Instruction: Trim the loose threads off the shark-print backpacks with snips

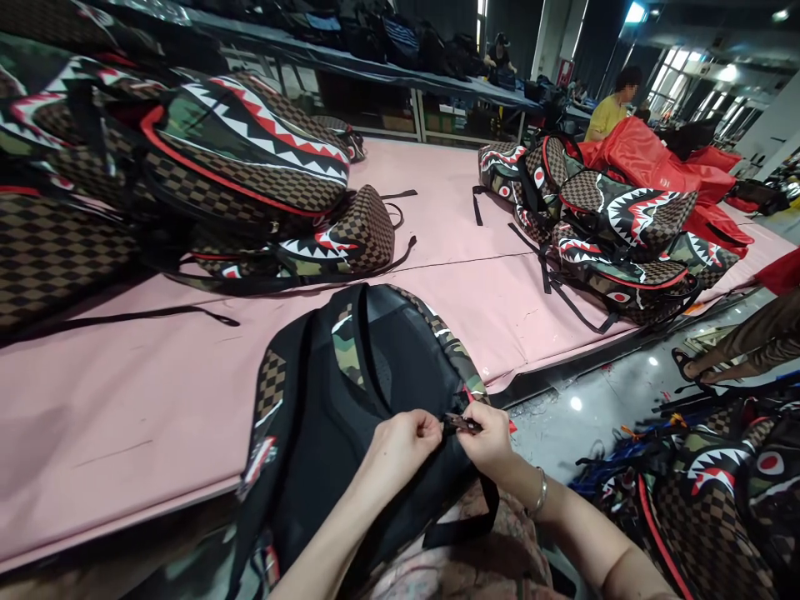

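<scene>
A backpack (325, 417) with a black back panel and checkered and camouflage sides leans on the pink table's front edge and my lap. My left hand (409, 442) is closed in a pinch at the backpack's right side, on something too small to make out. Right beside it, my right hand (486, 435) has its fingers closed around a small dark tool (461, 422), which looks like thread snips. The tool's tip points at my left fingertips.
Piled backpacks (250, 158) cover the left of the pink table (437, 200); more backpacks (625, 225) and red bags (650, 158) lie at its right. Other backpacks (712, 500) are on the floor at lower right. A person in yellow (606, 115) is behind; someone's legs (743, 337) show at right.
</scene>
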Demonstrator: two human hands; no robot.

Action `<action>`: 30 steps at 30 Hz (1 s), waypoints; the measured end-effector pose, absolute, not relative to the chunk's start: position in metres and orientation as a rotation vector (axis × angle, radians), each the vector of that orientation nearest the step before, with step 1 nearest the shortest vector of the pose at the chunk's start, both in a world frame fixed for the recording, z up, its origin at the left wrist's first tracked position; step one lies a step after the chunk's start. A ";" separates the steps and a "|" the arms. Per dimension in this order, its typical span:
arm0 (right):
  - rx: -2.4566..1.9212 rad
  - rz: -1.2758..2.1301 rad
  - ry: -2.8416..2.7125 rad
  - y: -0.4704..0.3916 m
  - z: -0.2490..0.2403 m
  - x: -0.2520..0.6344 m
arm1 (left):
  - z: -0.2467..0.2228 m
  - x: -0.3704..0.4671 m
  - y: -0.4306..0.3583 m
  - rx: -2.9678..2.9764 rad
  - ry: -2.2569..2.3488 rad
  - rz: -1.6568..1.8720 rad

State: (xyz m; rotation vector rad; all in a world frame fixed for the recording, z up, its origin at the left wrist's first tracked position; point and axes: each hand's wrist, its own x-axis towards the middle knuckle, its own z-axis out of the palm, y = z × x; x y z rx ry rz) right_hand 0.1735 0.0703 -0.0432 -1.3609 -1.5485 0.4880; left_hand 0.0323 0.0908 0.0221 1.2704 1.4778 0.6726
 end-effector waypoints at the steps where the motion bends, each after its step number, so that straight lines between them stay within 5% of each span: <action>1: -1.372 0.502 -1.528 0.071 -0.044 0.174 | 0.019 0.033 0.090 1.224 1.452 0.697; 14: -1.453 0.757 -1.317 0.072 -0.037 0.170 | 0.011 0.036 0.067 0.247 0.791 1.013; 21: -1.333 1.091 -1.342 0.066 -0.020 0.187 | 0.004 0.041 0.066 0.359 0.871 1.045; 30: -1.333 0.877 -1.516 0.064 -0.016 0.194 | 0.003 0.041 0.069 0.287 0.841 1.053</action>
